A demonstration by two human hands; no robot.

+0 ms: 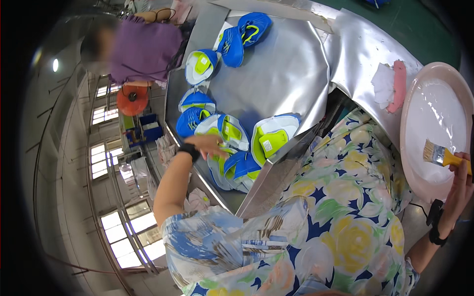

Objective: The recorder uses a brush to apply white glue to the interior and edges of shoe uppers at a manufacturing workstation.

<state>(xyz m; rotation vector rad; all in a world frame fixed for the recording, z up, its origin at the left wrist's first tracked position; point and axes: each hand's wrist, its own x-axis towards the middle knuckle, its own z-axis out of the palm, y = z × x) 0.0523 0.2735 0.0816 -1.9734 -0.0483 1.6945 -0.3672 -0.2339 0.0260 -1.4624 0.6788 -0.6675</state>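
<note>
In my right hand is a paintbrush with a yellow handle and pale bristles, closed in my fingers. Its bristles are over a large pinkish basin of white liquid; whether they touch the liquid I cannot tell. My left hand reaches over the near-left pile of shoe uppers, fingers stretched out and slightly blurred, with nothing visibly gripped. Beside it lie a blue upper with a lime lining, a white-edged upper with a lime insert and a blue one.
The uppers lie in a metal tray with raised edges. More blue uppers rest at its far side. Pink and white cloths lie on the metal surface near the basin. A person in purple stands beyond, near an orange round object.
</note>
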